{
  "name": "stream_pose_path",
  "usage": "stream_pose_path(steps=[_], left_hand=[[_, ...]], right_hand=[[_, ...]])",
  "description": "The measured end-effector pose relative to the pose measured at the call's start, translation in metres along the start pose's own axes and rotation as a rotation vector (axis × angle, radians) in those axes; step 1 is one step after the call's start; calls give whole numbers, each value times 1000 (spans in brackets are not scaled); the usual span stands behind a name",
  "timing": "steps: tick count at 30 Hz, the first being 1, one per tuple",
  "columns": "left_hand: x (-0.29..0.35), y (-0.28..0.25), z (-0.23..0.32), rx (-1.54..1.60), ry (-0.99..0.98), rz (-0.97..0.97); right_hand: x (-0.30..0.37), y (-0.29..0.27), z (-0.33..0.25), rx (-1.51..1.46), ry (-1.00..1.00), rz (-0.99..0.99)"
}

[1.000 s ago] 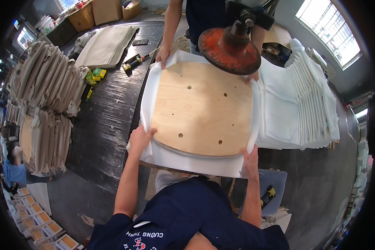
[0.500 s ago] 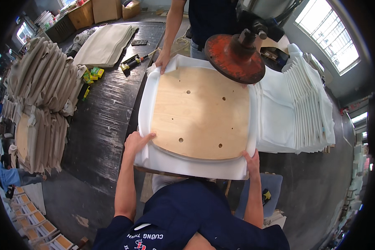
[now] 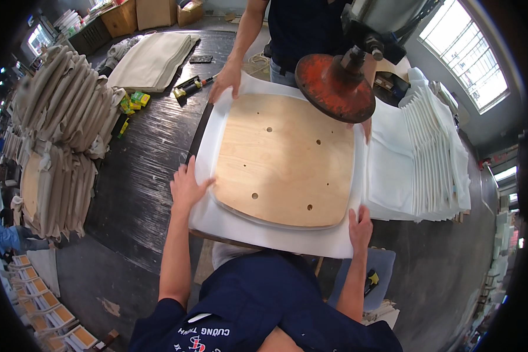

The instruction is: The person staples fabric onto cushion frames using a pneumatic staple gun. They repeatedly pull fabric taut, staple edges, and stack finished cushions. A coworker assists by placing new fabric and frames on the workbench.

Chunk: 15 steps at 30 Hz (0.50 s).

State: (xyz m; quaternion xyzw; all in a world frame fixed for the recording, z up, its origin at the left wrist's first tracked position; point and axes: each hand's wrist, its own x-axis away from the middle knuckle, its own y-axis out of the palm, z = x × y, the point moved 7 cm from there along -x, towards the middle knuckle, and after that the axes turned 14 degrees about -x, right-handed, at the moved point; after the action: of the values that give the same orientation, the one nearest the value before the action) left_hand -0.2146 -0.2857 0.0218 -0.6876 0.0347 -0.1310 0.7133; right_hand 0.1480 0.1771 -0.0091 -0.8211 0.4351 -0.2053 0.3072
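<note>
A pale plywood panel (image 3: 287,161) with rounded sides and several drilled holes lies on a white padding sheet (image 3: 264,236), whose margins spread flat around it. My left hand (image 3: 188,185) is at the sheet's left edge, fingers spread and thumb reaching to the panel's near left corner. At the near right edge of the sheet is my right hand (image 3: 361,226), fingers pointing up and apart from the thumb. Across from me, a co-worker's hand (image 3: 226,82) touches the far left corner. Their other hand is mostly hidden by a red round press plate (image 3: 334,88) above the panel.
Folded white sheets (image 3: 416,158) are stacked on the right. Left of the panel is a dark, scuffed table (image 3: 141,170) with a power tool (image 3: 190,88), yellow-green boxes (image 3: 136,101) and beige cloth (image 3: 152,61). Tall beige fabric-covered stacks (image 3: 64,111) stand farther left.
The sheet's raised edges have dropped flat around the panel. My left hand has lifted and spread its fingers; my right has come off the panel's corner. The co-worker's left-side hand has opened.
</note>
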Motion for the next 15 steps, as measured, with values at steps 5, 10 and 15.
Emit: stream_pose_path(steps=[5,10,15], left_hand=[[-89,12,9,165,27,336],[-84,54,67,210,-74,194],[-74,46,60,221,-81,185]], right_hand=[[-61,9,-62,-202,-220,124],[-77,59,-29,-40,-129,231],[-76,62,-38,-147,-55,196]])
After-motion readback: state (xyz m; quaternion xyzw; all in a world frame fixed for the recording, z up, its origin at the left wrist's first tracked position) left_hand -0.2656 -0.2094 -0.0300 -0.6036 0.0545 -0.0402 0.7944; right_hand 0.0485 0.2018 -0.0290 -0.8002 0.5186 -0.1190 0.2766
